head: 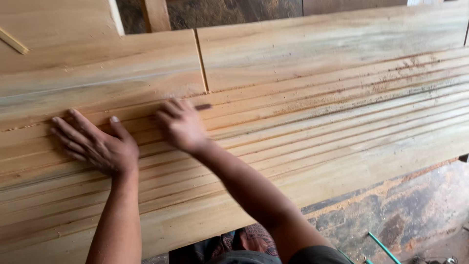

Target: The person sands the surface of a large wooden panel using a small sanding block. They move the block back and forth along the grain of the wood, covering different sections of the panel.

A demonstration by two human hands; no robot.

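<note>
1. The left hand (95,144) is being held flat and open, fingers spread, palm down on the stack of wooden boards (312,122); nothing is being grasped by it.
2. The right hand (181,124) is being rested just beside the left hand, on the same boards, with its fingers loosely curled downwards; it is blurred.
3. A small dark object (203,106), perhaps a pencil, is being seen at the fingertips of the right hand; whether it is being pinched or merely touched cannot be told.
4. The boards are being laid edge to edge under both hands, their long edges running away to the far right of the right hand.
5. A seam (201,61) between two upper planks is being shown just beyond the right hand.
6. A dusty floor (405,210) with a green rod (383,247) is being seen below the right forearm, well apart from it.
</note>
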